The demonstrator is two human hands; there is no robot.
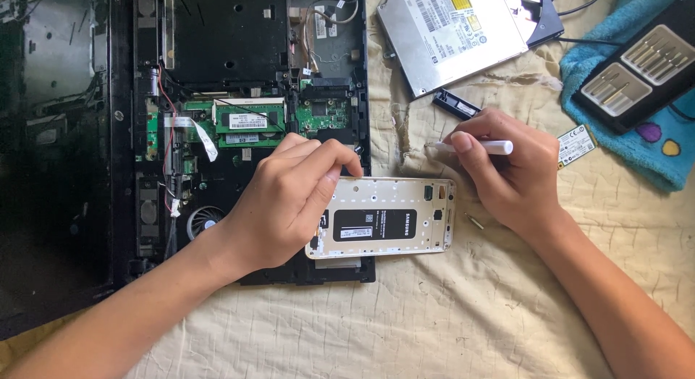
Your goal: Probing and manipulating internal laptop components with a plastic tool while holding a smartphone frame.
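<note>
Far left, an opened black laptop chassis (217,75) is lying on a beige cloth (434,321); two green memory modules (250,122) with white rectangular labels are sitting in it side by side, a round fan (205,221) showing near the bottom edge. Left hand (289,198) is coming in from near left, fingers curled, fingertips pinching the far left corner of one gold phone frame (405,220). The phone frame is lying flat at centre, overlapping the laptop's right edge, and is carrying a black rounded label with a small white sticker. Right hand (507,169) is reaching in from near right, just right of the phone, thumb and fingers pinching one white pen-like tool (485,146), tip pointing left. Far centre, one silver optical drive (452,31) is showing white and yellow labels. Far right, one black bit case (637,68) with two trays of bits is resting on a blue towel (637,144); a small white-labelled card (576,145) is lying beside it.
</note>
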